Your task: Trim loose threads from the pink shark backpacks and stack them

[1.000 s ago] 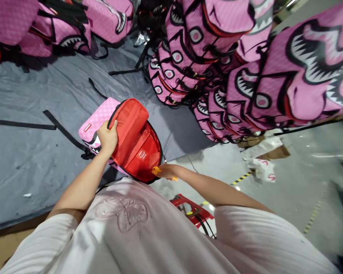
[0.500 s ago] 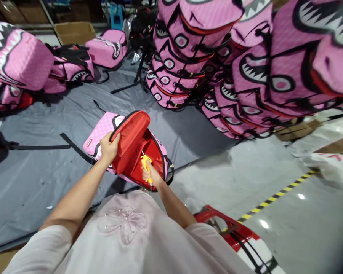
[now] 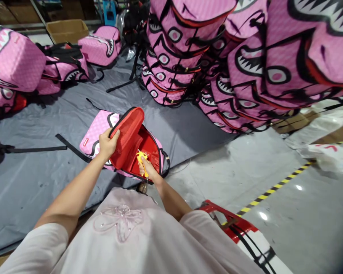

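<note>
A pink backpack (image 3: pixel 96 130) with a shark-mouth print lies open on the grey sheet in front of me. My left hand (image 3: pixel 108 143) is closed on the edge of its red-lined flap (image 3: pixel 127 134), holding the flap up. My right hand (image 3: pixel 149 171) grips a small yellow tool (image 3: pixel 142 160), probably thread snips, with its tip inside the red interior. The bag's black straps trail off to the left across the sheet.
A tall pile of matching pink backpacks (image 3: pixel 246 64) fills the right and back. More backpacks (image 3: pixel 23 64) lie at the far left beside a cardboard box (image 3: pixel 67 30). A black stand (image 3: pixel 134 72), a red frame (image 3: pixel 225 222) and a yellow-black floor line (image 3: pixel 274 188) are nearby.
My right hand brought the yellow tool from the bag's lower edge up into the red interior. The left hand kept hold of the flap. The view tilted up.
</note>
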Motion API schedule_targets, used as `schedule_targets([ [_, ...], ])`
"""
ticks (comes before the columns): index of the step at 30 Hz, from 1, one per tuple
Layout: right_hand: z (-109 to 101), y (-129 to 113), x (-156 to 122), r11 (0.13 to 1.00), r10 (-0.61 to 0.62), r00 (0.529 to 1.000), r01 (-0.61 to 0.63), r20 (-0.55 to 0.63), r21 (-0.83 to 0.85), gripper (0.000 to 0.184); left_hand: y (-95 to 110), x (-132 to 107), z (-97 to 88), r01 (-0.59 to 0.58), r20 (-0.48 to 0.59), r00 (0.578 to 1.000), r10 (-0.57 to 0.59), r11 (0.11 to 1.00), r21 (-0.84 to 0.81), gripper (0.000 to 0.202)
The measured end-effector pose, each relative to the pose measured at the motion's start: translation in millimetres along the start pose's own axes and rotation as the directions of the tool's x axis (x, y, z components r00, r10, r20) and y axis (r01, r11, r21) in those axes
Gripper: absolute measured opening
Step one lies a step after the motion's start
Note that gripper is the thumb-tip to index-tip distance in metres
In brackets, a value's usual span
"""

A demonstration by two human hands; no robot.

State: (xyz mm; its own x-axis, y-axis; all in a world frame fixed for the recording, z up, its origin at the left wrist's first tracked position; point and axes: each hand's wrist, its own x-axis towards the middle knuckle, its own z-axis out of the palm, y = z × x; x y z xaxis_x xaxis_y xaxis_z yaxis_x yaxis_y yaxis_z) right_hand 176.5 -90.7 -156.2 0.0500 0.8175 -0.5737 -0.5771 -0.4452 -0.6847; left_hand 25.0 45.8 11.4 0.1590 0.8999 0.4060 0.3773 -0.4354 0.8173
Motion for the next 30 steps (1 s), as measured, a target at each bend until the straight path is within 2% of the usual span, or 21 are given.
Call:
schedule_targets([
  [2,0.5,-2.2,-1.2,0.997,-0.027,0.999,0.025,-0.034,-0.079,0.052,-0.1,2.5,0.5,0.007,-0.039,0.999,-0.007,1.000,0.004,0.028],
  [4,2.8,-8.5,-1.7,0.959,-0.091,0.989,0.057,-0.114,-0.278,0.051,-0.8,4.3,1.6,0.007,-0.073,0.997,-0.007,1.000,0.006,0.025],
  [6,6.8,-20.3,-1.2,0.876,-0.156,0.973,0.056,-0.171,-0.480,0.046,-2.1,5.1,3.2,0.007,-0.080,0.997,-0.007,1.000,-0.001,0.025],
  [8,12.5,-38.5,0.5,0.799,-0.196,0.959,0.037,-0.203,-0.600,0.035,-3.7,4.5,5.1,0.002,-0.068,0.998,-0.003,1.000,-0.020,0.024],
  [9,16.2,-49.5,1.8,0.728,-0.240,0.948,0.032,-0.210,-0.685,0.030,-4.4,3.9,6.0,-0.001,-0.064,0.998,-0.001,0.999,-0.033,0.024],
  [10,20.5,-61.4,3.5,0.593,-0.301,0.932,0.019,-0.200,-0.805,0.026,-4.9,3.1,6.7,-0.002,-0.061,0.998,-0.001,0.999,-0.046,0.023],
  [11,25.6,-73.4,5.6,0.385,-0.359,0.919,-0.015,-0.165,-0.923,0.025,-5.3,2.1,7.0,-0.001,-0.059,0.998,-0.002,0.998,-0.060,0.023],
  [12,31.2,-85.1,8.1,0.135,-0.395,0.912,-0.061,-0.110,-0.989,0.025,-5.4,0.9,6.9,0.001,-0.057,0.998,-0.005,0.997,-0.072,0.023],
  [13,37.2,-95.7,11.0,-0.103,-0.402,0.914,-0.105,-0.055,-0.989,0.026,-5.6,-0.4,6.2,0.003,-0.053,0.999,-0.007,0.997,-0.082,0.023],
  [14,43.3,-105.0,14.2,-0.280,-0.387,0.922,-0.138,-0.020,-0.950,0.027,-5.8,-1.8,4.9,0.003,-0.043,0.999,-0.007,0.996,-0.090,0.023],
  [15,49.1,-113.1,17.6,-0.374,-0.364,0.931,-0.159,-0.013,-0.914,0.027,-6.4,-3.1,3.2,0.004,-0.029,1.000,-0.007,0.995,-0.098,0.023],
  [16,54.3,-120.1,21.2,-0.421,-0.347,0.938,-0.171,-0.017,-0.891,0.027,-7.4,-4.4,0.9,0.008,-0.014,1.000,-0.009,0.994,-0.105,0.024],
  [19,64.0,-139.9,31.3,-0.490,-0.307,0.952,-0.161,-0.003,-0.857,0.029,-14.1,-5.9,-7.5,0.046,-0.022,0.999,-0.049,0.990,-0.134,0.025],
  [23,69.4,-174.4,43.7,-0.598,-0.210,0.973,-0.047,0.100,-0.800,0.024,-27.7,-1.4,-15.2,0.086,-0.104,0.989,-0.107,0.979,-0.186,0.024],
  [26,76.6,-199.3,53.7,-0.656,-0.150,0.982,-0.013,0.114,-0.755,0.015,-34.3,1.9,-15.2,0.086,-0.045,0.994,-0.097,0.975,-0.204,0.025],
  [28,83.0,-211.1,60.7,-0.679,-0.134,0.986,-0.021,0.096,-0.733,0.010,-37.1,1.5,-14.8,0.099,-0.022,0.994,-0.104,0.981,-0.168,0.026],
  [30,89.1,-219.1,67.4,-0.688,-0.131,0.988,-0.031,0.083,-0.725,0.012,-41.0,-0.5,-16.1,0.132,-0.085,0.987,-0.137,0.989,-0.062,0.028],
])
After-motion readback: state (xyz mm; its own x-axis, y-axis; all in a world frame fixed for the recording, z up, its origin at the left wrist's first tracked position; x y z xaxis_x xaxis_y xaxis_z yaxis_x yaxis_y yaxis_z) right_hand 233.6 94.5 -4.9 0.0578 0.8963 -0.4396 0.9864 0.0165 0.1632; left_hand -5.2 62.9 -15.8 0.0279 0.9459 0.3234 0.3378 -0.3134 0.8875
